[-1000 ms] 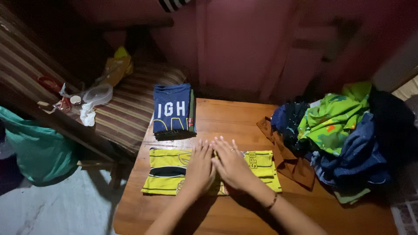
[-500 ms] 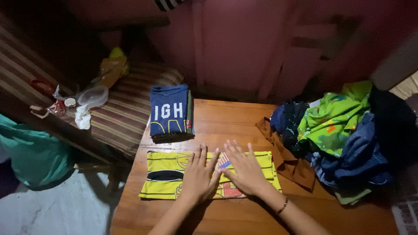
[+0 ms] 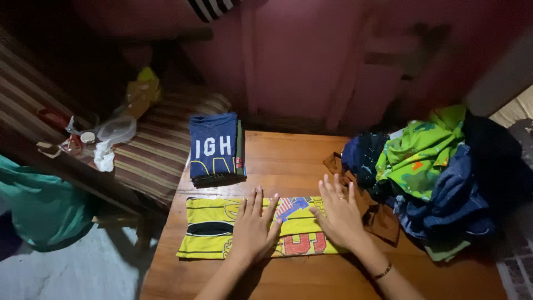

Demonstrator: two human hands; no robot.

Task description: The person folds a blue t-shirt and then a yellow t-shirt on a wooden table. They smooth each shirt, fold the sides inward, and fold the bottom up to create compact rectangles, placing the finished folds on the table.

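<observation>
A yellow shirt point(image 3: 211, 225) with black stripes and a red, white and blue print lies folded into a flat strip near the front of the wooden table point(image 3: 288, 161). My left hand point(image 3: 252, 225) presses flat on its middle, fingers spread. My right hand point(image 3: 340, 214) lies flat on the shirt's right end, fingers apart, with a bracelet on the wrist. Neither hand grips anything. Behind the shirt, at the table's far left corner, sits a folded navy shirt point(image 3: 214, 147) with white letters, on top of other folded clothes.
A heap of unfolded clothes point(image 3: 433, 161), green, blue, dark and brown, covers the table's right side. Left of the table stands a striped cushioned seat point(image 3: 161, 150) with a clear plastic container point(image 3: 116, 129) and small items. A teal bag point(image 3: 39, 205) hangs at far left.
My right hand has slid rightward along the yellow shirt, away from my left hand, uncovering the printed middle. My left hand has stayed almost in place.
</observation>
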